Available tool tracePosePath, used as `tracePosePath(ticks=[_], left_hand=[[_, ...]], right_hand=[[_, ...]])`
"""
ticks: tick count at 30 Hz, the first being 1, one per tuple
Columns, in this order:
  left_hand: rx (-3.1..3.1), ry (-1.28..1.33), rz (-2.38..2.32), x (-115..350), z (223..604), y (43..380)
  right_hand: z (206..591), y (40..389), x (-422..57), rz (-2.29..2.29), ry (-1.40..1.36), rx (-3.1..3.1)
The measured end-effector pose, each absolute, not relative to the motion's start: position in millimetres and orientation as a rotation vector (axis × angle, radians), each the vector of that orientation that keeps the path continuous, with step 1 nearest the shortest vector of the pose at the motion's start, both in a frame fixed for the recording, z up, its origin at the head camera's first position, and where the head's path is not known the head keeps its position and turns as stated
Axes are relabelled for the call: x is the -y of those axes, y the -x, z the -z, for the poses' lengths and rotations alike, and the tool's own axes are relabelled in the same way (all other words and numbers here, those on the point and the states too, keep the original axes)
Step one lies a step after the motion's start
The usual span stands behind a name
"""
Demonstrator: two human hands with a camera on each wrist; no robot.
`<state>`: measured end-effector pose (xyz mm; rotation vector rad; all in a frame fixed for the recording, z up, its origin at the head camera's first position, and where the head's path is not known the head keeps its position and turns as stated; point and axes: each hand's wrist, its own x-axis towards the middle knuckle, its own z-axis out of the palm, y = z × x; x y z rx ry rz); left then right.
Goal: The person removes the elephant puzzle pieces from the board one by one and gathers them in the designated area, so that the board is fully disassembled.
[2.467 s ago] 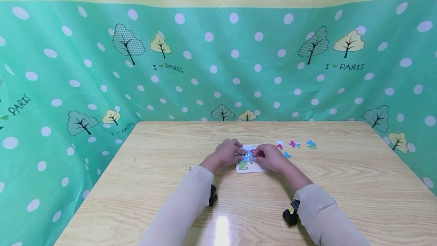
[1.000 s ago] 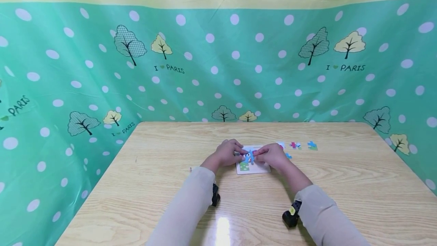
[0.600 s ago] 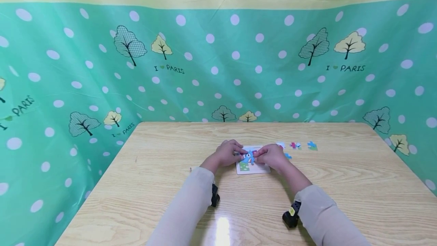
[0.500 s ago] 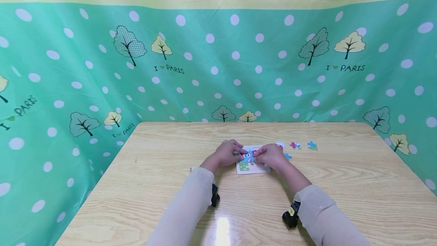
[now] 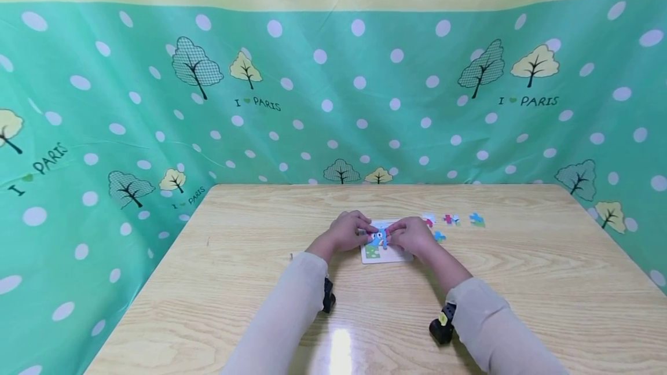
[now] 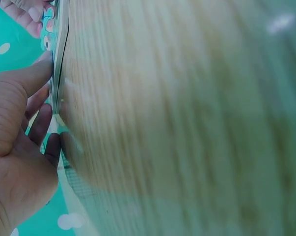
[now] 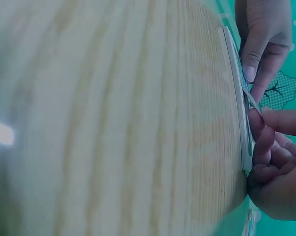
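Note:
A white puzzle board (image 5: 397, 256) lies flat mid-table with blue, red and green picture pieces in it. My left hand (image 5: 347, 232) rests on its left side, thumb and fingertips pressing on the pieces. In the left wrist view the left thumb (image 6: 37, 73) lies nearly straight at the board's edge. From the right, my right hand (image 5: 415, 236) pinches a jigsaw piece (image 7: 254, 102) between thumb and finger. In the right wrist view this piece slants up from the board, its lower edge close to the left fingertips. The fingers partly hide the picture.
Several loose jigsaw pieces lie right of the board, among them a blue one (image 5: 440, 236), a blue-green one (image 5: 476, 220) and a red-white one (image 5: 428, 220). A green dotted curtain (image 5: 292, 132) hangs behind the wooden table (image 5: 250, 236).
Both hands stay at the board in nearly the same place. The piece at the right fingertips has shifted and tilted slightly. The curtain on the left has moved to the right.

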<state>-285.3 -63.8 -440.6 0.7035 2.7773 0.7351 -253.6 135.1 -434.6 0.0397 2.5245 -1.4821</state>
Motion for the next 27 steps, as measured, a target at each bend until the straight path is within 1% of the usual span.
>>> tracePosePath(ticks=[8, 16, 21, 27], left_hand=[[-2.777, -0.712, -0.728, 64, 436, 284], [-2.774, -0.699, -0.729, 63, 436, 283], [-2.781, -0.691, -0.713, 63, 437, 281], [-2.782, -0.68, -0.715, 62, 438, 279]], right_hand=[[429, 253, -137, 1.533, -0.096, -2.506], [430, 250, -144, 1.53, -0.05, -2.532], [431, 245, -151, 1.611, -0.029, -2.472], [427, 239, -161, 1.669, -0.078, -2.422]])
